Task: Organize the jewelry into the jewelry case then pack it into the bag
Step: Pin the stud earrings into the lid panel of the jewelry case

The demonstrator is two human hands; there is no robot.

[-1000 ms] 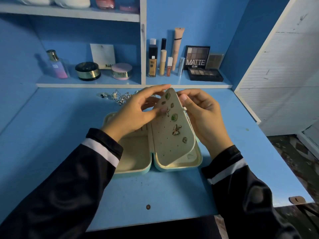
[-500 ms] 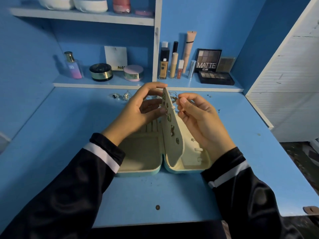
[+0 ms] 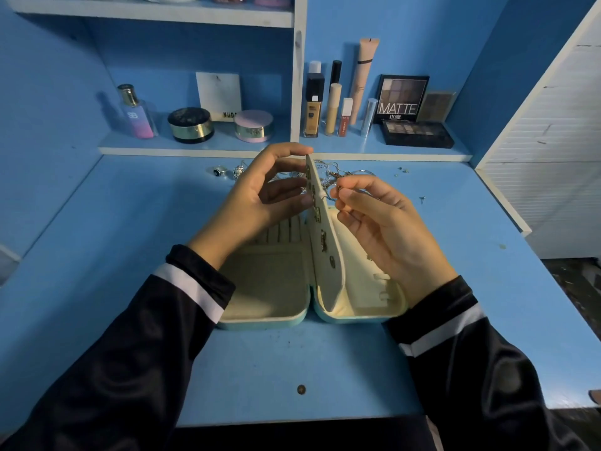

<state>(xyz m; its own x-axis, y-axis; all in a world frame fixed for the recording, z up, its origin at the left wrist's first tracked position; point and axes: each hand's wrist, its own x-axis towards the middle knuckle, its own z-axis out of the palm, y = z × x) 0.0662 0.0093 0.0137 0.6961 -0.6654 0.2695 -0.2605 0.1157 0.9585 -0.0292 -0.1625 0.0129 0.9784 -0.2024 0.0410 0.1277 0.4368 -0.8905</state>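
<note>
My left grip [image 3: 260, 203] is clamping the cream perforated earring panel [image 3: 328, 255] upright over the open mint jewelry case [image 3: 266, 309]; my right grip [image 3: 383, 222], just right of it, is pinching a small metal earring [image 3: 338, 187].

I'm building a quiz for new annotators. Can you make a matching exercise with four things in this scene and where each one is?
Things
1. pink-and-purple perfume bottle with gold cap
2. black MATTE eyeshadow palette
3. cream perforated earring panel of the open jewelry case
4. small metal earring

Places
A. pinched by the right hand
B. left shelf compartment
C. upright, left hand holding its top edge
D. right shelf compartment

Pairs: 1-B, 2-D, 3-C, 4-A
</note>
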